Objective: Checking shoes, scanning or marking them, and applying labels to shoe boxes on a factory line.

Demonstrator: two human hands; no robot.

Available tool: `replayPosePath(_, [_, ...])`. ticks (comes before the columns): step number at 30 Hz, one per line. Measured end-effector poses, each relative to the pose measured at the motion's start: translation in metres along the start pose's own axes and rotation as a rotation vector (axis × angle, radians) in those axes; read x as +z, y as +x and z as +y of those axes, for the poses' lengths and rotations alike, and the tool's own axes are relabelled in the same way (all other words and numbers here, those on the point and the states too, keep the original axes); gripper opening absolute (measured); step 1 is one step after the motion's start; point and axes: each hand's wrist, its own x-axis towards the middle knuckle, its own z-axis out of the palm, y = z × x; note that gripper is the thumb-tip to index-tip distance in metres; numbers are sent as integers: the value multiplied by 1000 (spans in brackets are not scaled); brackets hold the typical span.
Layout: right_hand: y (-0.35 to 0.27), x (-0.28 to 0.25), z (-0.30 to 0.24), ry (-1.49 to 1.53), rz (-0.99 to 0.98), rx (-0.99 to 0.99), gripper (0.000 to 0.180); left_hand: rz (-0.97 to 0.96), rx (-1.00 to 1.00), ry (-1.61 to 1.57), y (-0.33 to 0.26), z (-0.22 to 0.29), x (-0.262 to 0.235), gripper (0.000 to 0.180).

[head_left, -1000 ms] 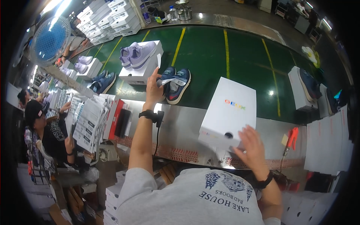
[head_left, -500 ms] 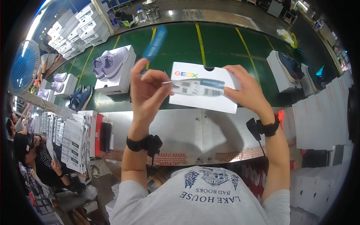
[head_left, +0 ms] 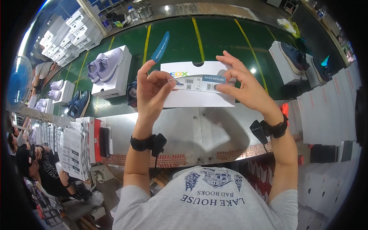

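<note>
Above the steel table (head_left: 199, 130), a white shoe box (head_left: 199, 96) is held up; a blue sticker (head_left: 214, 79) is pinched against its label by the right hand (head_left: 245, 86), not yet smoothed flat. A peeled blue strip (head_left: 160, 46) is gripped by the left hand (head_left: 153, 92).

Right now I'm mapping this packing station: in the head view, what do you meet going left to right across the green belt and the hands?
Blue fan → lilac shoes on a white box → left hand → white shoebox → right hand → dark shoe on a box.
</note>
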Motion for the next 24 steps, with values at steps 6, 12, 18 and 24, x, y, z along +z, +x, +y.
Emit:
replayPosePath(6, [1,-16,12,-1,-125,-79,26,-30,71,695,-11,20,7,68])
replayPosePath(12, [0,-22,19,-125,-210,-136,27,-135,-30,547,-9,11,-3,73])
replayPosePath(18, [0,-24,22,-134,-196,-157,27,-180,-22,527,-6,9,-2,71])
replayPosePath(24, [-1,-24,20,-106,-185,-110,26,-218,-36,508,-5,5,-4,71])
